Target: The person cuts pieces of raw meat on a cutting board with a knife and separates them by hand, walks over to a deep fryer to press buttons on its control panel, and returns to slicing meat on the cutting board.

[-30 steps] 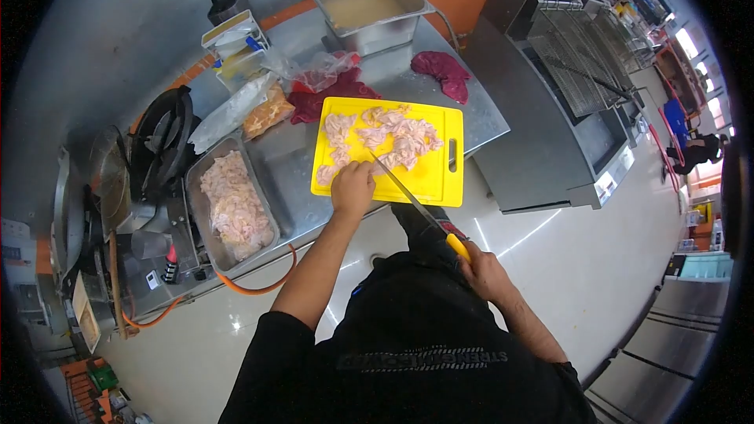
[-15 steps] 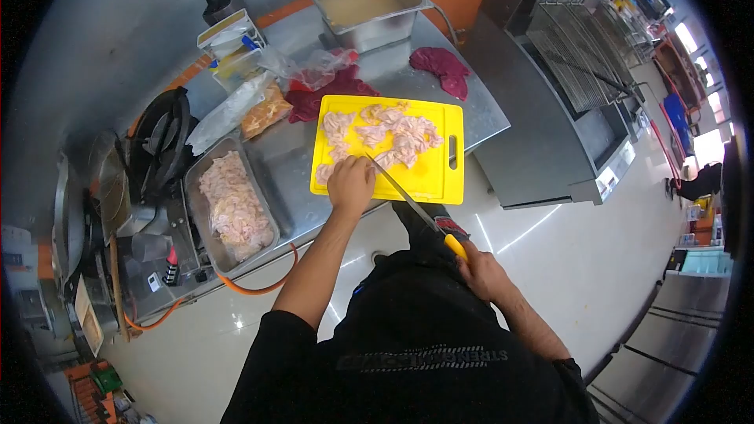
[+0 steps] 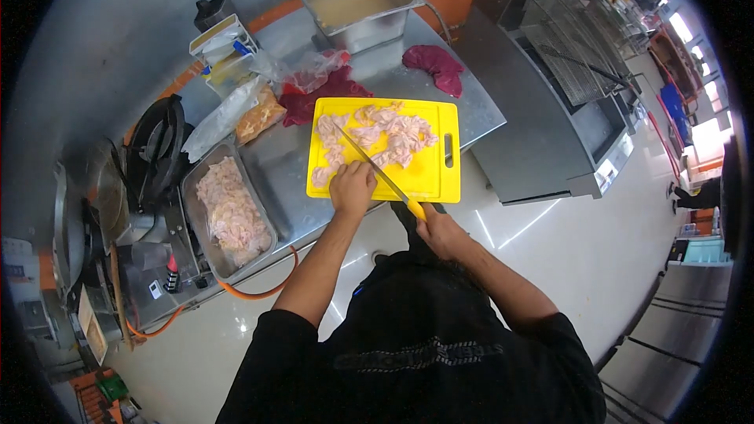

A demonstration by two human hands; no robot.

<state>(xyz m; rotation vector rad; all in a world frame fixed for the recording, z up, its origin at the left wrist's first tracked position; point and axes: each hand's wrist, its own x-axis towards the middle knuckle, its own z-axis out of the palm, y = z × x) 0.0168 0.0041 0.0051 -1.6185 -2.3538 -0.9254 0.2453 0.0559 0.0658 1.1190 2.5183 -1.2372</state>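
On a yellow cutting board lie pale pieces of raw chicken, a larger heap at the centre right and a strip along the left side. My left hand presses its bent fingers on the chicken at the board's near edge. In my right hand is the yellow handle of a long knife. Its blade slants up and left across the board, close beside my left fingers, with the tip by the upper part of the strip.
Left of the board stands a steel pan of raw chicken. Behind are a bag of orange-brown food, dark red cloths and a deep steel tub of cloudy liquid. A fryer with wire baskets stands right.
My right hand has brought the knife up and left, so the blade now lies over the board beside the chicken strip. My left hand stays at the near edge.
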